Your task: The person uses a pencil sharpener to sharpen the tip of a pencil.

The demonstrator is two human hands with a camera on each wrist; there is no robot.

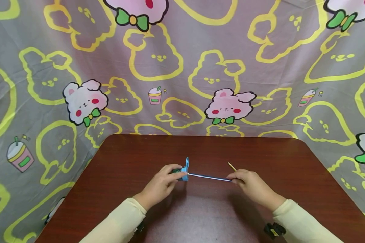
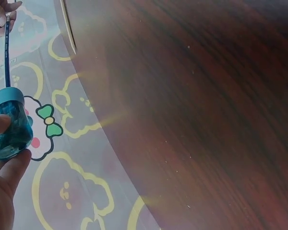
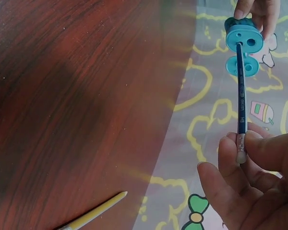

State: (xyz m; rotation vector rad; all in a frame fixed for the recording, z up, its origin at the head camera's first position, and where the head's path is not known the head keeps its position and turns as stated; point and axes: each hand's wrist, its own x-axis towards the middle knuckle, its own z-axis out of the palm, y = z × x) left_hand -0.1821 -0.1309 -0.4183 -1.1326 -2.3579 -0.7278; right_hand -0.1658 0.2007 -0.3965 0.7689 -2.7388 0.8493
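Note:
My left hand (image 1: 162,185) grips a blue pencil sharpener (image 1: 184,174) with a clear, teal-looking shavings tub (image 2: 13,132). Its round lid (image 3: 252,68) is flipped up, baring two holes of different size. One end of a dark blue pencil (image 3: 241,98) sits at the smaller hole; how deep the tip goes is hidden. At the pencil's other end, my right hand (image 1: 251,185) pinches it near the eraser between thumb and fingers. The pencil runs almost level between both hands, above the table.
A yellow pencil (image 3: 98,212) lies on the brown wooden table (image 1: 182,212), just beyond my right hand. Behind the table's far edge hangs a grey curtain (image 1: 182,84) with cartoon bunnies.

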